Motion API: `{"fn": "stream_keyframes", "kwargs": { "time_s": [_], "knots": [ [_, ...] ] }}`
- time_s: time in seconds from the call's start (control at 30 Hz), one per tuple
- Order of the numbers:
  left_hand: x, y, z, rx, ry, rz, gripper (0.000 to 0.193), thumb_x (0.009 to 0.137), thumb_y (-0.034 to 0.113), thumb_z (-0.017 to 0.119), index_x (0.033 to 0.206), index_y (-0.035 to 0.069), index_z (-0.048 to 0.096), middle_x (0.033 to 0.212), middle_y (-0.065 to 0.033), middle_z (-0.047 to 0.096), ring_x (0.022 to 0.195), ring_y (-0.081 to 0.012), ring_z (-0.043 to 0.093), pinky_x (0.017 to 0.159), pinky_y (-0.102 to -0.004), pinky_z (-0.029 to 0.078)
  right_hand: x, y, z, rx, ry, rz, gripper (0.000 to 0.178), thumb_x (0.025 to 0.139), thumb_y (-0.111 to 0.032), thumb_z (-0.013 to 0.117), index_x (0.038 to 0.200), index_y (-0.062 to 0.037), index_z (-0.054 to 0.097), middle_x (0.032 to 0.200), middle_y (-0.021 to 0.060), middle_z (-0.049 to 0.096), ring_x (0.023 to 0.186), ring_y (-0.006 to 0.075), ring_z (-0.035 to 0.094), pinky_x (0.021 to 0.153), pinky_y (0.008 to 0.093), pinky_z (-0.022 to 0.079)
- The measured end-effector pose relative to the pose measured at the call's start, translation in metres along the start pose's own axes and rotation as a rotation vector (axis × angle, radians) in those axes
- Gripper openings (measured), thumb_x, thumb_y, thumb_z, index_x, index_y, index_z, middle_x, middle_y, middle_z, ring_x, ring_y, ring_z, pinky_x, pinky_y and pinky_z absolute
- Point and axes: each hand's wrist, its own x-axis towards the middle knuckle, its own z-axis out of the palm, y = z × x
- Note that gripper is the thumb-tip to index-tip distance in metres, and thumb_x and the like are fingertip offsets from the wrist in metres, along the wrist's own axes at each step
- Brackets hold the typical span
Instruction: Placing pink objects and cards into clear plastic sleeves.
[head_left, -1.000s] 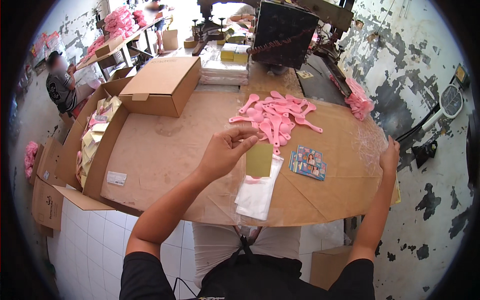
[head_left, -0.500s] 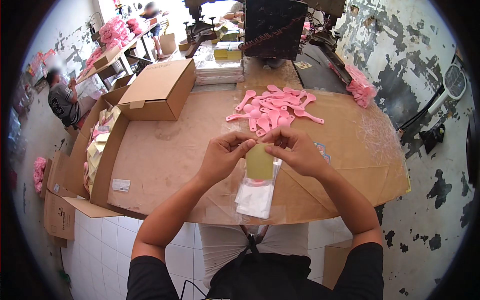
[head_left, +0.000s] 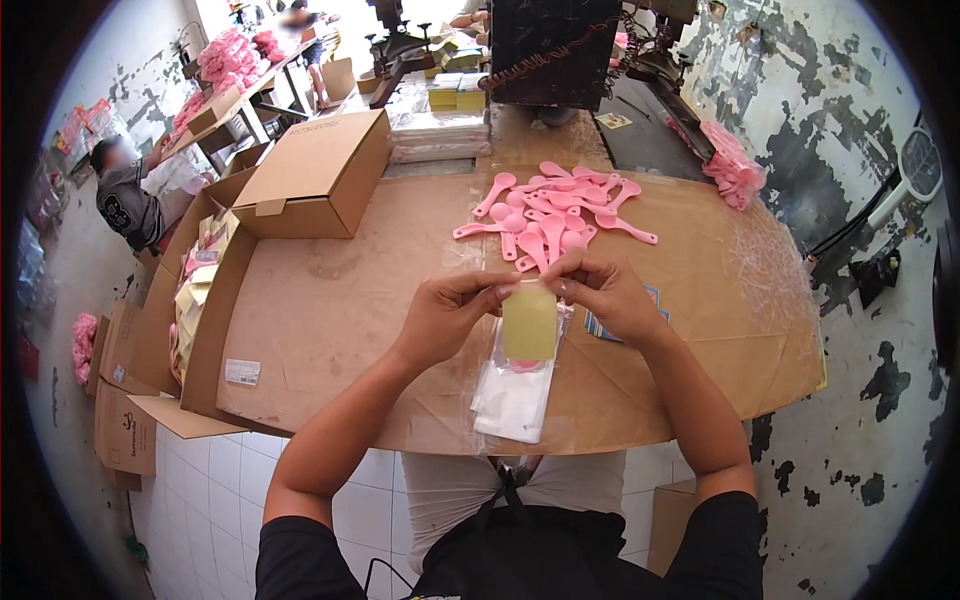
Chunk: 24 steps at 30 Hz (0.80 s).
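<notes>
My left hand (head_left: pixel 445 315) and my right hand (head_left: pixel 612 302) each pinch a top corner of a flat yellow-green packet (head_left: pixel 529 325). It hangs upright between them above the table. Whether it is a bare card or one inside a clear bag, I cannot make out. Below it lies a stack of clear plastic bags (head_left: pixel 512 405), with something pink showing at its upper end. Just beyond my fingers is a heap of pink plastic scoops (head_left: pixel 553 228). Blue printed cards (head_left: pixel 598 329) lie partly hidden beneath my right hand.
At the left, an open carton (head_left: pixel 205 345) holds many yellow packets, beside a closed cardboard box (head_left: pixel 315 170). A black machine (head_left: pixel 547 55) stands at the back. Pink plastic bundles (head_left: pixel 733 165) lie at the far right. Another person (head_left: pixel 130 200) sits at the far left.
The yellow-green packet now faces me more squarely, its top edge spread between my hands. My right hand has shifted slightly right, and more of the blue cards shows.
</notes>
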Motion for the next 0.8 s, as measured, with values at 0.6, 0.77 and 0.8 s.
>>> {"fn": "stream_keyframes", "kwargs": {
  "time_s": [0.6,0.77,0.8],
  "knots": [
    [0.004,0.005,-0.001,-0.104,-0.094,-0.154,0.031,0.098,0.011,0.067,0.126,-0.002,0.066,0.112,-0.009,0.072,0.098,-0.0143,0.068,0.085,-0.0305,0.06,-0.004,0.009,-0.014,-0.115,-0.053,-0.043,0.023,0.093,-0.003,0.07,0.116,-0.0004,0.07,0.105,0.003,0.068,0.097,0.011,0.065,0.085,0.0261,0.052],
    [0.001,0.01,-0.004,-0.108,-0.062,-0.1,0.035,0.099,0.01,0.065,0.132,0.0,0.062,0.114,-0.0087,0.07,0.101,-0.0145,0.067,0.086,-0.0304,0.059,-0.007,0.008,0.003,-0.157,-0.056,-0.045,0.041,0.091,-0.003,0.072,0.13,-0.0016,0.058,0.109,0.0047,0.067,0.099,0.012,0.065,0.087,0.0267,0.053],
    [0.0,0.013,-0.004,-0.129,-0.073,-0.079,0.038,0.099,0.009,0.064,0.136,0.001,0.059,0.115,-0.009,0.069,0.103,-0.0146,0.066,0.086,-0.0304,0.058,-0.008,0.009,0.004,-0.06,-0.129,-0.025,0.047,0.091,-0.003,0.073,0.134,-0.002,0.054,0.111,0.0056,0.066,0.099,0.0122,0.065,0.088,0.0269,0.053]
  ]
}}
